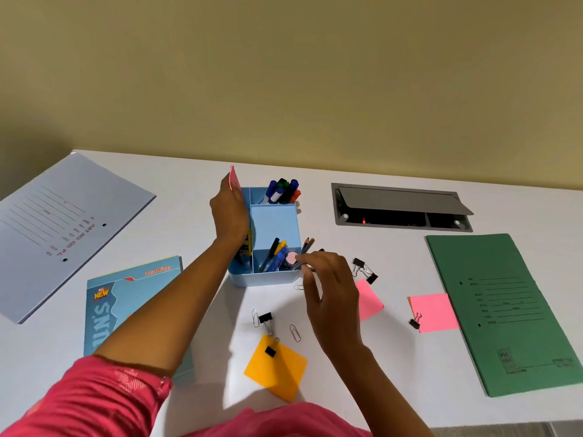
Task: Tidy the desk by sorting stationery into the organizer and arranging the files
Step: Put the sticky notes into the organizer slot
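Note:
A light blue organizer [273,227] stands mid-desk with markers [283,190] in its far compartment and pens [273,255] in the near one. My left hand [229,212] holds a pink sticky-note pad [233,177] upright at the organizer's left far corner. My right hand [331,288] pinches a few pencils [306,247] at the organizer's near right corner. Loose on the desk lie an orange sticky pad [277,370] with a black binder clip [270,351] on it, pink sticky pads [367,299] [433,312], more binder clips [366,271] and paper clips [295,333].
A green file [504,310] lies at the right, a pale lavender file [60,228] at the far left, a blue notebook [126,298] under my left forearm. An open grey cable hatch [400,208] is set in the desk behind. A yellow wall backs the desk.

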`<state>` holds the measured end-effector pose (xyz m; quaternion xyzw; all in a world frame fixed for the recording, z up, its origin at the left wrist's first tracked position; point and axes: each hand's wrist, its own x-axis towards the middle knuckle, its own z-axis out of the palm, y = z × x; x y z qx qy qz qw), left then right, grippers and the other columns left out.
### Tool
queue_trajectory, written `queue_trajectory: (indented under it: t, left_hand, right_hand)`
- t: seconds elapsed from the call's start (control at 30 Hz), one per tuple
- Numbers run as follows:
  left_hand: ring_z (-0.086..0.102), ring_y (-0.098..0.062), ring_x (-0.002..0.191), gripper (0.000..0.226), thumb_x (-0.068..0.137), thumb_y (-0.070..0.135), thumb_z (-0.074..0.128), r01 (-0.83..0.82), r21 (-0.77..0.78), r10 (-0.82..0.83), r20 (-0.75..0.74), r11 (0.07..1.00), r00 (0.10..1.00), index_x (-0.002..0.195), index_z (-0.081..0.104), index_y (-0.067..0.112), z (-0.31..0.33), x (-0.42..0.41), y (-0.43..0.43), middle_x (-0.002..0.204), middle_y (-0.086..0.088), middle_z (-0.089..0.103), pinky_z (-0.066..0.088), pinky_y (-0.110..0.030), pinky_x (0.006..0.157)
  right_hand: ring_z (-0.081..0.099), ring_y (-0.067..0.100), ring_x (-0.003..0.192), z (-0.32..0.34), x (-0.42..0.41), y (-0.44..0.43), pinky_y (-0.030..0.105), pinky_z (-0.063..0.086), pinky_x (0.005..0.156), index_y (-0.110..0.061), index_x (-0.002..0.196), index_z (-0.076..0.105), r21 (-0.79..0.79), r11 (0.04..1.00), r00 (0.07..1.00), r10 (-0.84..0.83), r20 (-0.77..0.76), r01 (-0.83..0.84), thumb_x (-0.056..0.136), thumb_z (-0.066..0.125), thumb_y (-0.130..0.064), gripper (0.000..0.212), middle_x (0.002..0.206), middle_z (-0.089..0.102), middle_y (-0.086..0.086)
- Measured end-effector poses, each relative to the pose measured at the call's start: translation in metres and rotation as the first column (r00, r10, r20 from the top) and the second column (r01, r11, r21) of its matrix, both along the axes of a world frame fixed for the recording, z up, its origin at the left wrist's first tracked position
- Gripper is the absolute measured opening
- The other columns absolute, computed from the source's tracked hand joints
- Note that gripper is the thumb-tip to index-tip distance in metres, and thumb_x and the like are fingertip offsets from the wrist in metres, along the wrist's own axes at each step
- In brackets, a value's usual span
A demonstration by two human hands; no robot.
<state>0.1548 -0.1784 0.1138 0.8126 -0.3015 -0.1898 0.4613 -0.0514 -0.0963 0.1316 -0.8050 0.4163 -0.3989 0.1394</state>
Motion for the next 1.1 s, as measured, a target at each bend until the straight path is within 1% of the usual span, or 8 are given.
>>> queue_trajectory:
  t: [0.1,0.3,0.53,0.63,0.73,0.9,1.03,1.1]
  left_hand:
    - [0.056,-0.021,0.1,0.041,0.104,0.024,0.028,0.083,-0.022,-0.083,-0.009,0.996,0.997,0.141,0.042,0.012,-0.011,-0.001,0.0,0.119,-0.015,0.061,0.037,-0.023,0.079]
    - [0.05,-0.027,0.126,0.063,0.091,0.017,0.061,0.191,0.035,-0.186,-0.123,0.981,0.975,0.146,0.031,0.011,-0.022,-0.003,0.003,0.144,-0.009,0.045,0.039,-0.031,0.103]
    - [0.051,-0.022,0.124,0.042,0.099,0.019,0.045,0.144,-0.019,-0.145,-0.114,0.989,0.983,0.14,0.041,0.01,-0.019,-0.008,0.018,0.14,-0.008,0.051,0.033,-0.01,0.084]
    - [0.052,-0.017,0.121,0.039,0.098,0.012,0.042,0.075,-0.114,-0.087,-0.095,0.991,0.992,0.136,0.047,0.013,-0.016,-0.01,0.034,0.136,-0.004,0.054,0.037,-0.016,0.093]
    - [0.055,-0.014,0.108,0.032,0.095,0.009,0.043,0.015,-0.196,-0.019,-0.017,0.981,1.0,0.124,0.054,0.013,-0.015,-0.015,0.059,0.125,-0.002,0.058,0.045,-0.014,0.082]
    - [0.052,-0.015,0.083,0.024,0.089,0.002,0.047,-0.036,-0.199,0.043,0.034,0.979,0.998,0.109,0.056,0.012,-0.032,-0.025,0.116,0.107,-0.006,0.056,0.041,-0.016,0.067]
    - [0.054,-0.022,0.087,0.02,0.091,0.001,0.046,-0.011,-0.05,0.012,0.015,0.999,1.0,0.106,0.058,0.009,-0.059,-0.024,0.161,0.105,-0.009,0.057,0.043,-0.033,0.072]
    - [0.052,-0.02,0.09,0.018,0.093,0.003,0.046,0.0,0.011,0.0,0.011,1.0,1.0,0.106,0.059,0.006,-0.065,-0.026,0.18,0.104,-0.008,0.057,0.039,-0.028,0.071]
  right_hand:
    - [0.057,0.018,0.099,-0.003,-0.002,0.004,0.023,0.047,0.085,-0.01,0.107,0.064,0.03,0.999,1.0,0.012,-0.015,-0.011,0.095,0.05,-0.012,0.018,0.103,0.065,0.006]
    - [0.057,0.016,0.099,-0.015,-0.007,0.012,0.023,0.049,0.083,-0.009,0.104,0.065,0.07,0.995,0.993,0.082,-0.09,-0.076,0.095,0.052,-0.013,0.016,0.102,0.063,0.004]
    - [0.058,0.015,0.098,-0.026,-0.014,0.017,0.02,0.048,0.083,-0.012,0.104,0.062,0.118,0.986,0.987,0.127,-0.098,-0.115,0.093,0.055,-0.007,0.014,0.102,0.061,0.002]
    - [0.056,0.011,0.095,-0.032,-0.017,0.02,0.017,0.047,0.08,-0.014,0.102,0.062,0.191,0.977,0.989,0.114,-0.093,-0.095,0.092,0.055,-0.005,0.015,0.101,0.06,0.0]
    - [0.056,0.012,0.091,-0.044,-0.022,0.027,0.023,0.049,0.074,-0.016,0.099,0.061,0.375,0.927,0.976,0.095,-0.196,-0.014,0.088,0.058,-0.004,0.016,0.1,0.058,-0.002]
    - [0.048,0.019,0.106,-0.068,-0.028,0.041,0.026,0.042,0.082,-0.014,0.108,0.053,0.667,0.727,0.821,0.276,-0.5,0.162,0.086,0.067,-0.025,0.028,0.109,0.054,0.003]
    - [0.046,0.02,0.108,-0.077,-0.023,0.051,0.027,0.043,0.085,-0.013,0.115,0.048,0.679,0.699,0.74,0.332,-0.584,0.223,0.075,0.077,-0.035,0.054,0.115,0.051,0.004]
    - [0.046,0.022,0.11,-0.082,-0.02,0.057,0.03,0.043,0.088,-0.012,0.121,0.044,0.647,0.725,0.662,0.367,-0.653,0.236,0.071,0.078,-0.04,0.067,0.119,0.049,0.005]
